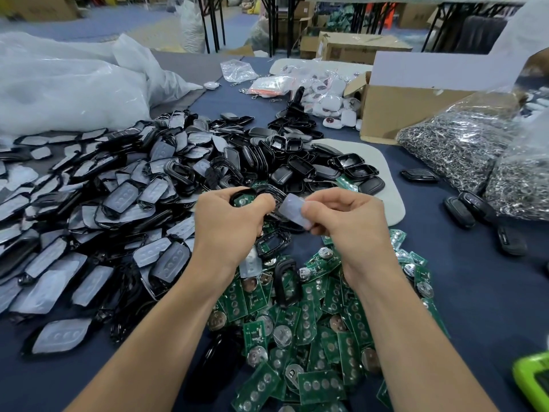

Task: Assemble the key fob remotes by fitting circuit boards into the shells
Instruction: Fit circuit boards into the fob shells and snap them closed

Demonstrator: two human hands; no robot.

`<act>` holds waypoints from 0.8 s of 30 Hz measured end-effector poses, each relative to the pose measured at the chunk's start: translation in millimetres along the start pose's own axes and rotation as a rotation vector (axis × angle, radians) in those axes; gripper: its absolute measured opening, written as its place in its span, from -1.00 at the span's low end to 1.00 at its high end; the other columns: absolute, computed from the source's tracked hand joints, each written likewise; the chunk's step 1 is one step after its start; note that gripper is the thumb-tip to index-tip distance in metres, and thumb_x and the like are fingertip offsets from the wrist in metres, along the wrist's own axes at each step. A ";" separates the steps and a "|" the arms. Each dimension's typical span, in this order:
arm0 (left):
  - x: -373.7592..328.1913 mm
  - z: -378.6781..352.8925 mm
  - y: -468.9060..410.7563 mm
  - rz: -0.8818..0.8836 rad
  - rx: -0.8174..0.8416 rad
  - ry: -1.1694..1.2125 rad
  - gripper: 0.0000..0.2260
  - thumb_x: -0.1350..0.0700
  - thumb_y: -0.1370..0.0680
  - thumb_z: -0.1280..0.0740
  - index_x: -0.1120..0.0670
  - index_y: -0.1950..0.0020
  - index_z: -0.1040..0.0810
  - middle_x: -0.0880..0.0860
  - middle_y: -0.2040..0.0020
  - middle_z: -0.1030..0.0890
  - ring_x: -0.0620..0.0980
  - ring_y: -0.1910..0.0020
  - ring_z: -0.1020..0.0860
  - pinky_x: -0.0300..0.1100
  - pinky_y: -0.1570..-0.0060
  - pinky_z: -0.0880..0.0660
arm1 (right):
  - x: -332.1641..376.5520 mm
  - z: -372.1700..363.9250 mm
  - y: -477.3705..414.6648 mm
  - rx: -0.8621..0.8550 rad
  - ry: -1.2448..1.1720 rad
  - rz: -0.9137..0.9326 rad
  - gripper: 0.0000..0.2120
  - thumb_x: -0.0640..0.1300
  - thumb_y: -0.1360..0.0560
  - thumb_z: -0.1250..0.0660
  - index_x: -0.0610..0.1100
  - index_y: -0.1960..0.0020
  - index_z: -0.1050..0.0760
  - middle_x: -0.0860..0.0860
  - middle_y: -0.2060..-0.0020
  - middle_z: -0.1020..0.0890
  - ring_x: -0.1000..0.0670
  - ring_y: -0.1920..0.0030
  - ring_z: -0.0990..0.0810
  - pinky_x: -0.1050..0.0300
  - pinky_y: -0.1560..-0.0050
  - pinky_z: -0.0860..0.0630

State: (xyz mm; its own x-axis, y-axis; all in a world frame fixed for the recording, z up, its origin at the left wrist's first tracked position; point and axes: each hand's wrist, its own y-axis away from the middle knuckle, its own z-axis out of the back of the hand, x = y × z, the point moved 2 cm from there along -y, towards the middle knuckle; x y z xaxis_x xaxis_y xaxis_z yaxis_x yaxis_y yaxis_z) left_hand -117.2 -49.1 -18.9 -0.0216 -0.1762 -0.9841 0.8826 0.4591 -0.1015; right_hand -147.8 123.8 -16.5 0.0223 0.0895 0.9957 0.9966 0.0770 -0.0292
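My left hand point(230, 220) grips a black key fob shell point(244, 194) with a green circuit board showing inside it. My right hand point(344, 214) pinches a translucent rubber button pad point(292, 210) just to the right of that shell. Both hands hover above the table's middle. Below them lies a pile of green circuit boards point(312, 328) with round coin-cell holders. A wide heap of black shell frames with translucent pads point(98, 209) spreads to the left. More black shell halves point(297, 162) are heaped behind the hands.
A white foam mat point(389, 185) lies under the far shells. Bags of metal key rings point(463, 150) and a cardboard box point(395, 108) stand at right. Finished black fobs point(463, 209) lie near the bags. White plastic bags point(68, 87) fill the far left. A green device point(534, 379) sits bottom right.
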 end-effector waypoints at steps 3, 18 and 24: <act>-0.2 -1.6 1.1 0.016 0.003 0.001 -0.72 0.14 -0.45 -0.50 0.21 0.37 -0.49 0.04 0.54 -0.44 0.00 0.55 -0.27 -0.20 0.51 -0.24 | 1.8 -1.9 0.0 0.015 -0.212 -0.097 -0.80 -0.36 -0.42 -0.52 -0.10 0.28 -0.72 -0.04 0.32 -0.69 0.04 0.31 -0.56 0.21 0.24 -0.52; -4.6 -4.3 6.3 -0.093 0.050 -0.109 -0.84 0.07 -0.41 -0.53 0.07 0.30 -0.61 -0.02 0.57 -0.46 -0.07 0.58 -0.29 -0.26 0.58 -0.24 | -3.6 -19.1 10.7 -0.045 0.088 0.042 -0.84 -0.29 -0.46 -0.50 -0.07 0.25 -0.69 -0.05 0.33 -0.74 -0.04 0.31 -0.69 0.02 0.20 -0.67; -5.7 -5.8 6.2 -0.052 0.094 -0.065 -0.74 0.08 -0.45 -0.50 0.06 0.42 -0.58 -0.02 0.56 -0.46 -0.06 0.57 -0.30 -0.24 0.56 -0.26 | -5.3 -19.6 9.8 -0.113 0.134 0.067 -0.94 -0.15 -0.37 -0.54 0.00 0.20 -0.70 0.01 0.34 -0.74 -0.07 0.31 -0.72 -0.16 0.17 -0.71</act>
State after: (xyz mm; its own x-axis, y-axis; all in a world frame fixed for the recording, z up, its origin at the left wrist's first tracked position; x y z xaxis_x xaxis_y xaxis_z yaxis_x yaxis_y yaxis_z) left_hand -114.3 -40.2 -14.8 -0.0401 -0.2552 -0.9661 0.9212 0.3650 -0.1347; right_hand -136.7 104.6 -20.3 0.0913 -0.0427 0.9949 0.9950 -0.0374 -0.0929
